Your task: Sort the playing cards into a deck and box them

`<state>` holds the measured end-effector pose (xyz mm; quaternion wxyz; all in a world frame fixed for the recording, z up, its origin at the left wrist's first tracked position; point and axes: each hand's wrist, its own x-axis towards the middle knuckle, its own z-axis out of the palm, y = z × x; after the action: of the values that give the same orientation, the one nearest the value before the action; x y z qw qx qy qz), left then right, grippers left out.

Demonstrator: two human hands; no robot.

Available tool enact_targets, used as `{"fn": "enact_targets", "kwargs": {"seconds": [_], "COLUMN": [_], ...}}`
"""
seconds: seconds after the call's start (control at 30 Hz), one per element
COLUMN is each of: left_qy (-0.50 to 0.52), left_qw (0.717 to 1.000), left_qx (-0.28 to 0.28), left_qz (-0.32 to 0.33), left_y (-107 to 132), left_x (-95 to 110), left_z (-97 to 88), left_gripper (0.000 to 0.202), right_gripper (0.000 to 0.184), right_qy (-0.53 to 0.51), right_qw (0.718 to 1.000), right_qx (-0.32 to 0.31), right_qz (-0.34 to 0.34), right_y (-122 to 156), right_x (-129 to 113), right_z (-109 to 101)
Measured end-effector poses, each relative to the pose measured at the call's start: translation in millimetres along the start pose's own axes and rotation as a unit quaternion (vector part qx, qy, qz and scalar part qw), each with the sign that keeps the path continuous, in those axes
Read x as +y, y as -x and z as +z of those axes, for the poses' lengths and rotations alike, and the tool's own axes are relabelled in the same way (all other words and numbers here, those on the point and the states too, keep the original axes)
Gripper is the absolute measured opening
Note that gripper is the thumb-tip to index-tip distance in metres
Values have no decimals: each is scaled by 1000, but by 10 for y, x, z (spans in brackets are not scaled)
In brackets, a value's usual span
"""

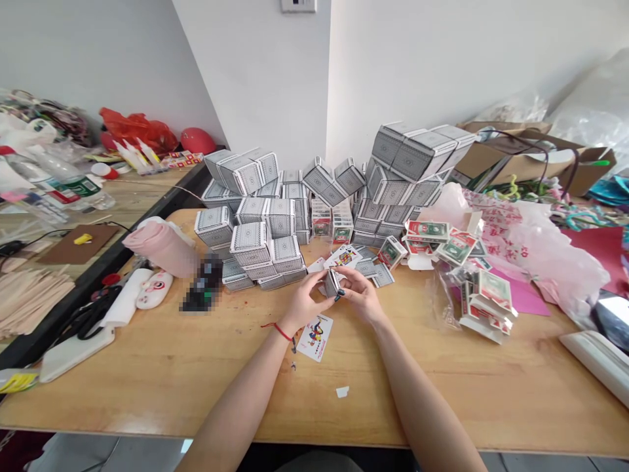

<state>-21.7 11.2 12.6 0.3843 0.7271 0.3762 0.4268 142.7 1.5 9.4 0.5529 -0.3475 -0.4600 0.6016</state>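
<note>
Between my two hands, over the middle of the wooden table, is a small folded piece of grey-backed playing card. My left hand grips it from the left, thumb and fingers closed. From the other side my right hand pinches it; the fingers partly hide its shape. A joker card lies face up just below my left hand. Behind the fingers are loose playing cards, some face up and some grey-backed. Box-shaped blocks covered in the same card backs are stacked beyond my left hand.
More card blocks pile up against the wall. Card boxes and a plastic bag lie at the right. A pink roll, a white glue-gun-like tool and scissors are at the left. A paper scrap lies in front.
</note>
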Motion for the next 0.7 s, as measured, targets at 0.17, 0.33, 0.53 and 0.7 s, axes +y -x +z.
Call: {"fn": "enact_targets", "kwargs": {"seconds": [0.17, 0.33, 0.53, 0.7], "left_qy": [-85, -145, -196, -200], "left_qw": [996, 986, 972, 968], "left_qx": [21, 45, 60, 52], "left_qz": [34, 72, 117, 140], "left_y": [2, 24, 22, 12], "left_x": [18, 29, -10, -27], "left_z": [-26, -13, -13, -24], "left_gripper": [50, 50, 50, 48], "right_gripper": [47, 48, 33, 33], "right_qy": [-9, -25, 19, 9], "right_qw": [999, 994, 998, 997], "right_qx": [32, 104, 42, 39], "right_qz": [32, 28, 48, 69], "right_y": [12, -12, -32, -29], "right_x": [-6, 125, 208, 190], "right_z": [69, 124, 73, 53]}}
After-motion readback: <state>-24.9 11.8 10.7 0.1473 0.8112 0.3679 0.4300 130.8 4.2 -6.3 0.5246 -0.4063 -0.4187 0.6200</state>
